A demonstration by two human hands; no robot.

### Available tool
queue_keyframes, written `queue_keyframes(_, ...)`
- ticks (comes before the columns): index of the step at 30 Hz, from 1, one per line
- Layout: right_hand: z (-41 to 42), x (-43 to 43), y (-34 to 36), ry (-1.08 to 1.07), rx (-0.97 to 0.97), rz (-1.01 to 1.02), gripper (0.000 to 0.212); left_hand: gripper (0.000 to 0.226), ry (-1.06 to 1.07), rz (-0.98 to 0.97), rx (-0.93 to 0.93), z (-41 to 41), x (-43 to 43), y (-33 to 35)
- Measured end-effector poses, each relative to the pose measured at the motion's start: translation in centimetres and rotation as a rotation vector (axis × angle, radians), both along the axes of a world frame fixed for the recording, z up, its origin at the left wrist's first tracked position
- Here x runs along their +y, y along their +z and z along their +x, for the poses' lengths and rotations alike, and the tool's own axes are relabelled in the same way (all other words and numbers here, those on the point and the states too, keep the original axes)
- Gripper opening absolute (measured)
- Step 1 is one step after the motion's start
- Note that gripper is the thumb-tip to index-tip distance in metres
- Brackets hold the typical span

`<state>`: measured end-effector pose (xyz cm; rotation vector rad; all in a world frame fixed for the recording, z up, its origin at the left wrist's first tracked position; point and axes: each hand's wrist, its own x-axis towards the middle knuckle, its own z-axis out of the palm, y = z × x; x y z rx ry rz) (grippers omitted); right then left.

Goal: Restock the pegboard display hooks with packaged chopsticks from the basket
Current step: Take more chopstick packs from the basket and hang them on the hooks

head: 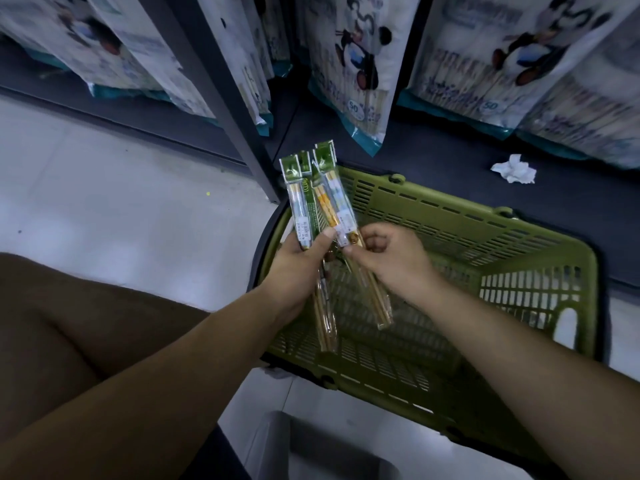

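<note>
Forearms (180, 372) are stretching over the green basket (519, 225), left hand (298, 263) gripping several chopstick packs (298, 197), right hand (389, 259) pinching another pack (369, 292) mid-length; these light, stiff, slick sleeves are probably handling best by their header cards (325, 156).

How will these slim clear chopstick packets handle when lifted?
Probably stiff: the slim clear chopstick packets jut straight past the left hand and right hand. Likely light, as fingertip pinches hold them. Glossy film may slip.

Pale tiled floor (104, 202) (dark shelving (433, 161))
</note>
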<state>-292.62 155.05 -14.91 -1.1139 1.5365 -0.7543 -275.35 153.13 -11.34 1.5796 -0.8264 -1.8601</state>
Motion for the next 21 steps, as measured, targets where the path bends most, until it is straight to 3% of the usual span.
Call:
queue_keyframes(2,1.8,0.1,1.5,-0.002,-0.060,-0.019,0.011,0.044,0.022,-0.001,0.057,-0.3,0.0,0.6)
queue_keyframes(4,3.0,0.7,2.3,0.056,0.052,-0.094,0.016,0.054,0.038,0.020,0.123,-0.4,-0.1,1.1)
queue_keyframes(7,3.8,1.4,2.9,0.207,0.264,-0.198,0.004,0.038,0.071,0.064,0.140,0.2,-0.6,1.2)
queue_keyframes(9,3.6,1.7,2.5,0.227,0.266,-0.223,0.020,0.029,0.074,0.080,0.100,0.5,-0.9,1.2)
queue_keyframes(12,2.3,1.4,1.2,0.102,0.202,-0.186,0.012,0.028,0.043,0.028,-0.052,0.9,-1.1,1.1)
queue_keyframes(14,0.4,1.2,-1.0,0.069,0.331,-0.101,0.010,0.025,-0.020,-0.042,-0.147,1.3,-1.1,0.9)
queue_keyframes(18,-3.6,1.3,-6.6,0.208,0.626,0.246,0.052,0.023,-0.095,-0.068,-0.186,1.4,-0.8,-0.1)
queue_keyframes(21,-4.5,1.3,-9.3,0.285,0.708,0.361,0.080,0.024,-0.080,-0.028,-0.152,1.4,-0.5,-0.8)
